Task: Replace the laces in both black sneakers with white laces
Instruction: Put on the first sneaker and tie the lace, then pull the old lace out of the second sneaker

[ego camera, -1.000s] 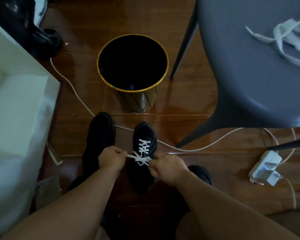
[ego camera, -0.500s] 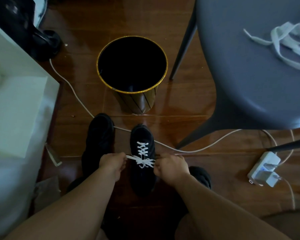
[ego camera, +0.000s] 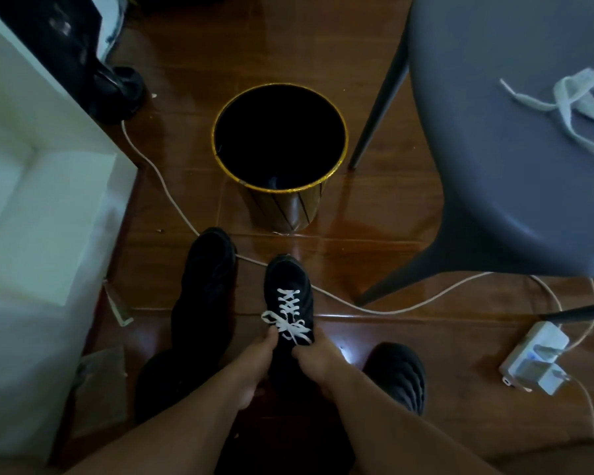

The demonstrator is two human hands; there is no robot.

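Down on the wooden floor (ego camera: 374, 214), the right-hand sneaker (ego camera: 289, 296) carries a white lace (ego camera: 288, 315) tied in a bow near its tongue. The left hand (ego camera: 258, 353) reaches to the bow's left side, its fingertips touching the lace; the right hand (ego camera: 314, 354) sits just below the bow's right end, fingers curled toward it, though whether either pinches the lace cannot be told. The other sneaker (ego camera: 206, 289) lies just left. A spare lace (ego camera: 570, 108) rests on the grey chair (ego camera: 511, 186).
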